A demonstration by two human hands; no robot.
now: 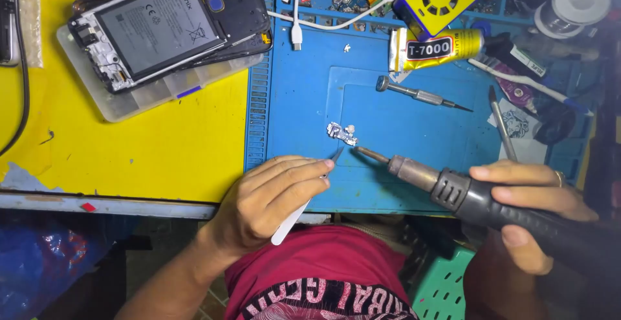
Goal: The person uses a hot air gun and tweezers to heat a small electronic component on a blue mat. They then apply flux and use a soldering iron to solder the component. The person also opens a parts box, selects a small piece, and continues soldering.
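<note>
1. My left hand (275, 197) is pinched shut around a pair of white-handled tweezers (304, 200), thumb and fingers pressed together along the handle, with the handle end pointing back toward my body.
2. The tweezer tips reach up and to the right, ending just beside a small metal circuit part (341, 133) that lies on the blue work mat (304, 87).
3. My right hand (533, 203) is closed around the black handle of a soldering iron (453, 187), fingers on top and thumb under it.
4. The iron's metal tip points left and stops near the small part, just to its right; I cannot tell whether it touches it.
5. The small part sits inside the raised rectangle in the middle of the mat, between the two tool tips.
6. Farther up the mat lie a small screwdriver (420, 95) and a yellow tube of glue (436, 48), well apart from my hands.
7. On the yellow table (149, 145) to the left, an opened phone (168, 25) with its battery showing rests on a clear plastic box (139, 97).
8. A white cable (296, 9) runs down onto the top of the mat.
</note>
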